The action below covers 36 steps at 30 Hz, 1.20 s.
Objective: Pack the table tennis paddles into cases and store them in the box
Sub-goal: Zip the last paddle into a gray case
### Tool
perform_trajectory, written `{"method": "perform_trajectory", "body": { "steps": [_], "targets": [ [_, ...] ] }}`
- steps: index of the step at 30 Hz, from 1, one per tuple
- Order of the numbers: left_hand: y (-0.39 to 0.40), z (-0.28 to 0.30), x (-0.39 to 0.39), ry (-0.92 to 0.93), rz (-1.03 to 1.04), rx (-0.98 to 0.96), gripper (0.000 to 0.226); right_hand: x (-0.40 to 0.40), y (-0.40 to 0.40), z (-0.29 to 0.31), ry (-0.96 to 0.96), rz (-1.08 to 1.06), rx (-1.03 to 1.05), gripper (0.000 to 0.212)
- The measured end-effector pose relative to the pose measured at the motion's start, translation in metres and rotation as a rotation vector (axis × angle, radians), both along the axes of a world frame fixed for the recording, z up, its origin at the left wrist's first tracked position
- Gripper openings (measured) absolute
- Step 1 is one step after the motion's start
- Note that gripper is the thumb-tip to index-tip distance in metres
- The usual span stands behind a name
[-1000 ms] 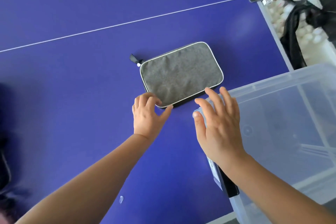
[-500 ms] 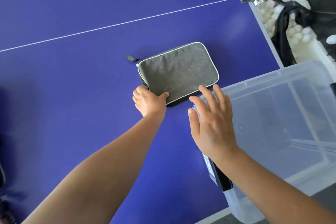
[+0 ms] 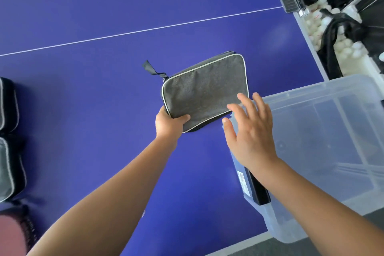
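Paddle case: a grey fabric paddle case (image 3: 204,91) with pale piping round its edge and a dark side wall, zipped closed as far as shows; it sits above the blue table, tilted, its near-left corner in a hand; whether its far edge touches the table cannot be told.
Zipper pull: a black strap tab (image 3: 150,68) hangs off the case's far-left corner.
Left hand: the left hand (image 3: 169,123) grips the near-left corner of the case, thumb on the grey top face, fingers hidden beneath.
Right hand: the right hand (image 3: 250,131) is spread flat with fingers straight, holding nothing; it hovers over the near corner of the box, fingertips (image 3: 242,96) overlapping the case's near-right edge; whether they touch it cannot be told.
Storage box: a clear plastic storage box (image 3: 324,93) stands at the table's right edge, just beside the case; a dark flat object with a label (image 3: 252,185) is at its near-left wall.
Table: a blue table tennis table (image 3: 83,100) with a white line (image 3: 145,31) across it.
Other cases: two more grey cases (image 3: 8,141) at the left edge, partly cut off.
Beyond the table: white balls (image 3: 315,27) and black straps, blurred.
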<state>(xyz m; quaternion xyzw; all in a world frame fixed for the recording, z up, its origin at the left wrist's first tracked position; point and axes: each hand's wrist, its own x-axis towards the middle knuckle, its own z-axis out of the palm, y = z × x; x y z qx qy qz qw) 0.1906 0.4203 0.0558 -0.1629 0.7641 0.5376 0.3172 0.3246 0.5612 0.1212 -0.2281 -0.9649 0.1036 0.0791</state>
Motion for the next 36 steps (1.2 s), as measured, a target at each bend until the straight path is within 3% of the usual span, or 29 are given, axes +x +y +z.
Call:
{"method": "perform_trajectory", "body": {
  "steps": [6,9,11,16,22,24,27,29,32,36],
  "targets": [
    [-0.083,0.037,0.033,0.051,0.090,0.073,0.034,0.001,-0.006,0.004,-0.061,0.025,0.065,0.042],
    [-0.122,0.054,0.046,0.111,0.108,0.029,0.032,-0.005,-0.039,0.019,0.021,0.095,-0.066,0.045],
    [-0.167,0.074,0.059,0.165,0.125,-0.002,0.028,-0.007,-0.094,0.039,0.127,0.276,-0.184,0.044],
    [-0.227,0.101,0.080,0.330,-0.017,-0.136,0.026,-0.008,-0.181,0.076,0.224,0.408,-0.439,0.048],
    [-0.318,0.129,0.104,0.566,-0.226,-0.278,0.035,0.004,-0.278,0.116,0.134,0.281,-0.769,0.065],
    [-0.344,0.133,0.112,0.622,-0.274,-0.291,0.031,0.010,-0.303,0.124,0.142,0.171,-0.878,0.051],
    [-0.384,0.134,0.120,0.655,-0.304,-0.254,0.025,0.017,-0.335,0.131,0.243,0.072,-0.996,0.013],
    [-0.409,0.131,0.124,0.636,-0.328,-0.213,0.028,0.023,-0.355,0.131,0.261,0.040,-1.062,0.011],
    [-0.441,0.123,0.128,0.565,-0.343,-0.154,0.035,0.034,-0.382,0.123,0.343,0.041,-1.091,0.015],
    [-0.473,0.111,0.136,0.525,-0.377,-0.065,0.042,0.050,-0.409,0.108,0.291,0.089,-1.010,0.027]
  ]
}}
